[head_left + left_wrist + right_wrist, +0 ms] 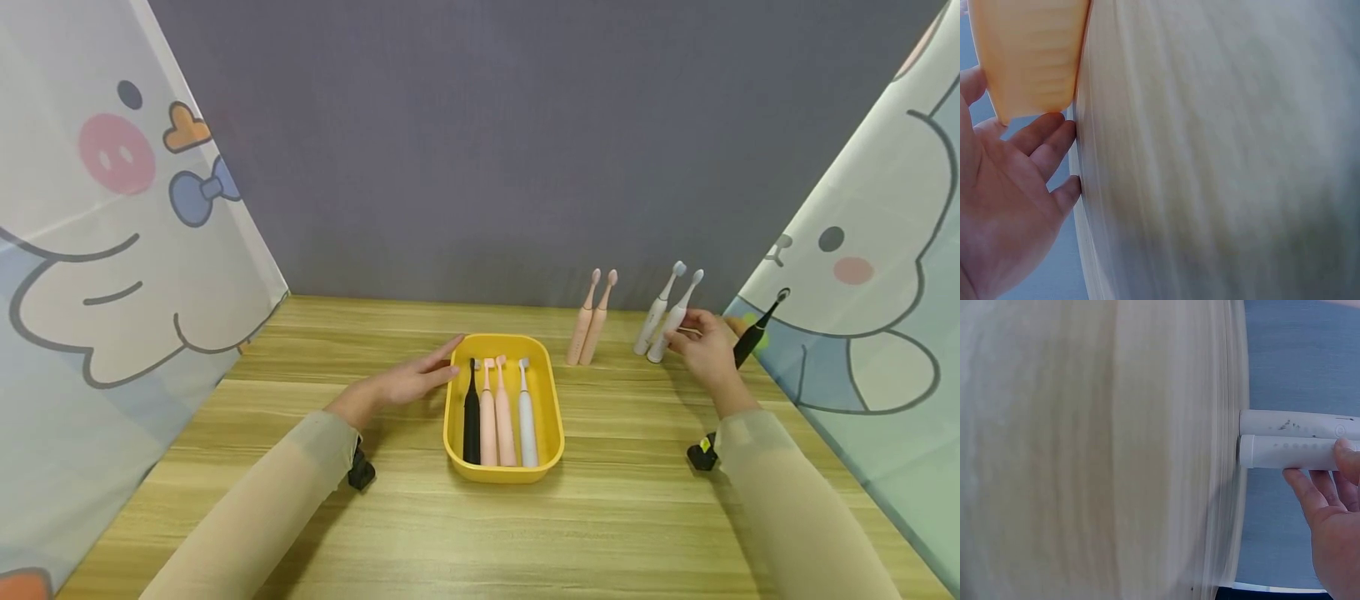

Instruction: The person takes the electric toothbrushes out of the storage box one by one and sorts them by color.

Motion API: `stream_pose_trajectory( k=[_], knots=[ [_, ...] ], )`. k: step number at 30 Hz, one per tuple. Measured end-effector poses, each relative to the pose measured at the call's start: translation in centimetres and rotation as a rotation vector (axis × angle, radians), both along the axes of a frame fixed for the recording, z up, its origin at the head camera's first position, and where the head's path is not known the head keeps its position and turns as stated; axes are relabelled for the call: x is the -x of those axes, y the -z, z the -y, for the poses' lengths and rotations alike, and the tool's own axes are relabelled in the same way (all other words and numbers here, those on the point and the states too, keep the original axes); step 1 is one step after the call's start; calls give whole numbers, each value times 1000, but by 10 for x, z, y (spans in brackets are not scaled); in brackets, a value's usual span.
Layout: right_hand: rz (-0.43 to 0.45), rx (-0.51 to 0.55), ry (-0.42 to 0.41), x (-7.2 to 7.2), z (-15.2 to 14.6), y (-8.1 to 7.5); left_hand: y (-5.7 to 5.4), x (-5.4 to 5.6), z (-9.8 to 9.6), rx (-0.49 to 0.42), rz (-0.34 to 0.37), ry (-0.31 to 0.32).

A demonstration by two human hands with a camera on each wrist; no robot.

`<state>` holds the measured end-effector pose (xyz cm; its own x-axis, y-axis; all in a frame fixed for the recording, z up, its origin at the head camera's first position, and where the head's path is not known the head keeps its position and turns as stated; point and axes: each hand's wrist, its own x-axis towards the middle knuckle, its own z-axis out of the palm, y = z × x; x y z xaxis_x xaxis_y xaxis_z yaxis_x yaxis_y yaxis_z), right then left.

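Note:
My right hand [711,354] grips a white electric toothbrush [675,321], thumb on one side and fingers on the other. That toothbrush stands on the table close beside another white electric toothbrush [654,321]; the right wrist view shows both handles nearly touching. My left hand [405,383] rests against the left wall of a yellow tray [553,400], its fingers loosely extended. In the left wrist view its fingertips touch the outside of the tray. Inside lie a black toothbrush [471,425], two pink toothbrushes [497,425] and a white one [527,429], heads toward the back.
Two pink toothbrushes [587,333] stand upright side by side behind the tray's right corner. Another black toothbrush [752,337] stands to the right of my right hand, its base hidden. A grey wall [525,167] bounds the wooden table [495,533] at the back, with printed cloths at both sides.

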<state>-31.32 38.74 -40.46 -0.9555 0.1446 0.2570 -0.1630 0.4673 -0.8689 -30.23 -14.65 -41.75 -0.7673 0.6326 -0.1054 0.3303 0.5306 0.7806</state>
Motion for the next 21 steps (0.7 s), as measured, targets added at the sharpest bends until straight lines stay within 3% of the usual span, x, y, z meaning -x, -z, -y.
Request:
stream_pose_trajectory(
  k=[21],
  knots=[
    [18,-36,-15,2,2,2,-2,-1,-1,13,16,-14]
  ],
)
